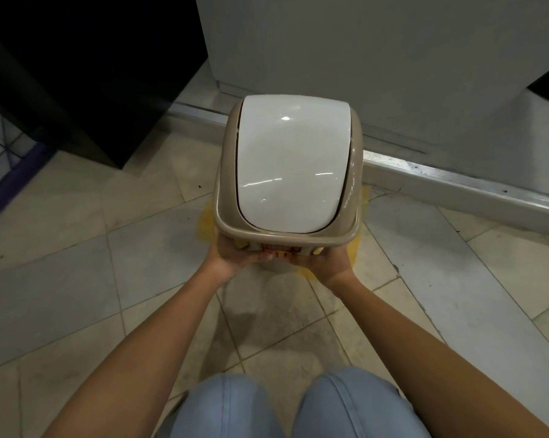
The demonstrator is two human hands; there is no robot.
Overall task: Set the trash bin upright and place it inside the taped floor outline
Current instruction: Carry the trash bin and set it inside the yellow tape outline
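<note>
Standing upright over the yellow tape outline [206, 223], the swing-lid trash bin [287, 167] is gripped at its near side by the left hand [235, 255] and right hand [322, 262], fingers curled underneath its rim.

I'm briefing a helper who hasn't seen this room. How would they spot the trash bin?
Look at the tiled floor in front of the white wall. There, over yellow tape, both hands hold the trash bin. It alone has a beige rim and a glossy white domed lid.
</note>
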